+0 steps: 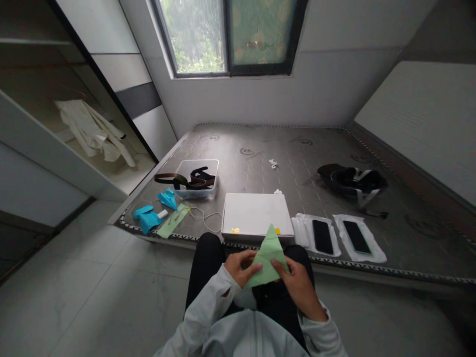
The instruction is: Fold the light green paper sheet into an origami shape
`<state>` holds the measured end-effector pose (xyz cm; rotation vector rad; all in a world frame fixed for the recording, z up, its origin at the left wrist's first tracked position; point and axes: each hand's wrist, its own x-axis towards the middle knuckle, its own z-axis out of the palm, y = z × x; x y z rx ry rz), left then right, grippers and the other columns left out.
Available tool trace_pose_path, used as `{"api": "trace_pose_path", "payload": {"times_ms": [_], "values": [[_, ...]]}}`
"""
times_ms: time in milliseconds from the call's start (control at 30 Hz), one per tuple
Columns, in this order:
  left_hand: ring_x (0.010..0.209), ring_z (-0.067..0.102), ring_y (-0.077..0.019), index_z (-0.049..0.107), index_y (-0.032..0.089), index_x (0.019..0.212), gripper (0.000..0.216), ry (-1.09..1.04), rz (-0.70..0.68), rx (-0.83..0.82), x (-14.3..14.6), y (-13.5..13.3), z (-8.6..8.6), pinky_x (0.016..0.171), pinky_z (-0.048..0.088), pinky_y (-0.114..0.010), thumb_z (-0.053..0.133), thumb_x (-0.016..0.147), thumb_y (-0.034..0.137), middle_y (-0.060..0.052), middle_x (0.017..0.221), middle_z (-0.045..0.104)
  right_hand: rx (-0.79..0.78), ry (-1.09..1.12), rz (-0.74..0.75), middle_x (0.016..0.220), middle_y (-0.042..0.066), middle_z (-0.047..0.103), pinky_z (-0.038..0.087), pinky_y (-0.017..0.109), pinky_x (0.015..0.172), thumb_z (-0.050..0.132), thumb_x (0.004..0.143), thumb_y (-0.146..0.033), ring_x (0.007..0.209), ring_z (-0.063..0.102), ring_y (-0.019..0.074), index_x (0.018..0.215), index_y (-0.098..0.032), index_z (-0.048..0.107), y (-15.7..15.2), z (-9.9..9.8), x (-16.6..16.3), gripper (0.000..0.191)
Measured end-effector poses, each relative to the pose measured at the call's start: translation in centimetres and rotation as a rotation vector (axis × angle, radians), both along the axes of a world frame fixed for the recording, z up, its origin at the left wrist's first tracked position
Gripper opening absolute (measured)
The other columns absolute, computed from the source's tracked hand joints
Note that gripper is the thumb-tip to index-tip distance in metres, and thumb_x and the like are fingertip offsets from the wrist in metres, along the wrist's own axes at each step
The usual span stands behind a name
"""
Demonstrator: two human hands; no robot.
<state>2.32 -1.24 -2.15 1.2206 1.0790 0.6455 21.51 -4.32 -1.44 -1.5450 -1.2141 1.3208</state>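
Observation:
A light green sheet of paper, folded to a point at the top, is held over my lap between both hands. My left hand grips its lower left edge with the fingers closed on it. My right hand pinches the right side, thumb on the paper. Just beyond the paper a white flat box lies on the near edge of the grey mattress.
Left of the box lie blue folded paper pieces, a green strip, a white cable and a clear tub holding belts. Two phones in white wrappers lie to the right, a dark bag behind. An open wardrobe stands at left.

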Motion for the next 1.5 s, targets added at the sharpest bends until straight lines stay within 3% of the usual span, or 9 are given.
{"api": "trace_pose_path", "payload": {"times_ms": [133, 333, 400, 500, 700, 833, 1233, 1367, 1500], "values": [[0.075, 0.071, -0.0148, 0.076, 0.013, 0.090, 0.047, -0.024, 0.128, -0.055, 0.4, 0.0, -0.7, 0.066, 0.055, -0.018, 0.069, 0.067, 0.054, -0.009, 0.086, 0.076, 0.045, -0.099, 0.095, 0.084, 0.006, 0.072, 0.052, 0.031, 0.069, 0.062, 0.079, -0.052, 0.080, 0.065, 0.0257, 0.094, -0.016, 0.073, 0.2, 0.2, 0.3, 0.041], [0.077, 0.072, -0.0164, 0.078, 0.019, 0.086, 0.030, 0.187, 0.378, 0.065, 1.0, 0.0, 0.5, 0.069, 0.058, -0.020, 0.065, 0.072, 0.043, -0.005, 0.085, 0.077, 0.351, -0.335, -0.350, 0.107, 0.010, 0.067, 0.047, 0.041, 0.091, 0.074, 0.070, -0.044, 0.094, 0.062, 0.0261, 0.109, -0.021, 0.066, 0.3, 0.4, -1.5, 0.046], [0.074, 0.072, -0.0144, 0.077, 0.021, 0.089, 0.028, 0.217, 0.403, 0.120, 1.5, -0.3, 1.3, 0.068, 0.058, -0.019, 0.063, 0.074, 0.041, -0.003, 0.086, 0.077, 0.352, -0.318, -0.259, 0.108, 0.009, 0.069, 0.047, 0.040, 0.094, 0.068, 0.077, -0.043, 0.098, 0.063, 0.0263, 0.106, -0.022, 0.068, -0.1, 0.5, -2.7, 0.036], [0.077, 0.071, -0.0127, 0.076, 0.023, 0.096, 0.032, 0.176, 0.374, 0.139, 2.3, -0.8, 1.7, 0.071, 0.058, -0.018, 0.059, 0.078, 0.043, -0.003, 0.093, 0.076, 0.272, -0.237, -0.121, 0.120, 0.008, 0.066, 0.044, 0.040, 0.100, 0.062, 0.083, -0.043, 0.111, 0.061, 0.0277, 0.117, -0.024, 0.066, -0.6, 0.6, -3.9, 0.040], [0.074, 0.072, -0.0168, 0.073, 0.012, 0.096, 0.065, -0.146, 0.456, -0.196, 3.3, -0.8, 1.7, 0.058, 0.060, -0.019, 0.072, 0.057, 0.064, -0.009, 0.089, 0.076, 0.259, -0.196, -0.033, 0.126, 0.009, 0.061, 0.045, 0.039, 0.102, 0.054, 0.089, -0.041, 0.119, 0.056, 0.0275, 0.129, -0.020, 0.058, -0.7, 0.8, -3.6, 0.045], [0.068, 0.071, -0.0160, 0.074, 0.010, 0.092, 0.071, -0.202, 0.488, -0.260, 3.3, -0.2, 1.9, 0.055, 0.059, -0.017, 0.080, 0.044, 0.063, -0.012, 0.084, 0.076, 0.317, -0.291, 0.053, 0.131, 0.010, 0.057, 0.046, 0.036, 0.101, 0.047, 0.093, -0.040, 0.120, 0.056, 0.0243, 0.134, -0.017, 0.053, -0.6, 0.9, -3.2, 0.047], [0.068, 0.072, -0.0166, 0.073, 0.009, 0.093, 0.073, -0.243, 0.474, -0.304, 3.0, 0.2, 1.8, 0.057, 0.058, -0.017, 0.084, 0.041, 0.058, -0.014, 0.087, 0.076, 0.331, -0.352, 0.114, 0.137, 0.011, 0.050, 0.038, 0.035, 0.109, 0.035, 0.098, -0.037, 0.127, 0.049, 0.0213, 0.137, -0.012, 0.047, -0.8, 0.6, -3.3, 0.048], [0.068, 0.072, -0.0169, 0.072, 0.007, 0.094, 0.073, -0.249, 0.488, -0.287, 3.0, 0.2, 1.4, 0.056, 0.058, -0.016, 0.084, 0.041, 0.057, -0.016, 0.087, 0.076, 0.318, -0.349, 0.119, 0.138, 0.012, 0.048, 0.040, 0.032, 0.107, 0.034, 0.099, -0.036, 0.126, 0.050, 0.0196, 0.141, -0.011, 0.041, -0.9, 0.7, -3.1, 0.049], [0.073, 0.073, -0.0187, 0.072, 0.006, 0.095, 0.073, -0.260, 0.492, -0.264, 3.0, 0.1, 1.1, 0.059, 0.059, -0.016, 0.083, 0.044, 0.057, -0.017, 0.088, 0.075, 0.352, -0.362, 0.122, 0.135, 0.011, 0.052, 0.042, 0.032, 0.104, 0.037, 0.098, -0.035, 0.124, 0.053, 0.0207, 0.137, -0.012, 0.046, -0.8, 0.9, -3.1, 0.046]]}}
